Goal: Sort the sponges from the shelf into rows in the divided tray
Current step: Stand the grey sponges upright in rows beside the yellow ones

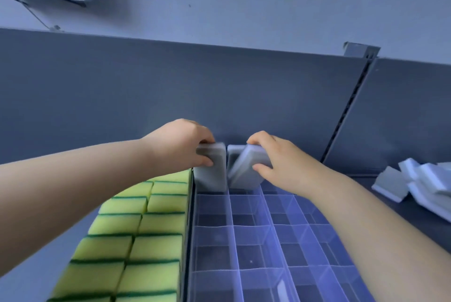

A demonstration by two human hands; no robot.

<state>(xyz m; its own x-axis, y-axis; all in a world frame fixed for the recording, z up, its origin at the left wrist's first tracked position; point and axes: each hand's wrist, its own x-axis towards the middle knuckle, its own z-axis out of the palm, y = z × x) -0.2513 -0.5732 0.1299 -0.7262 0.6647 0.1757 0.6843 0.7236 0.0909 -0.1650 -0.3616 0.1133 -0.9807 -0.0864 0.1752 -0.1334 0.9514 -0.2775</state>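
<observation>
Head camera: both hands are working at the far edge of the clear divided tray (244, 233), which sits on the shelf (427, 224) against the dark back panel (170, 86).

The left hand (178, 145) grips a grey sponge (212, 174), with the thumb on its near face and the fingers curled over the top. That sponge stands upright in the tray's far-left corner compartment.

Just beside it, the right hand (280, 162) pinches a tilted sponge (249, 169). Its top leans right and its bottom edge is down in the next compartment along the far edge. A third sponge (233, 154) peeks out just behind that one, mostly hidden, so I cannot tell how it sits.

Along the tray's left wall, yellow sponges (146, 228) with green backs run in two tidy columns.

Over at the shelf's right edge, well apart from the tray, lies a loose pile of sponges (419, 179), grey and white, tumbled at all angles.
</observation>
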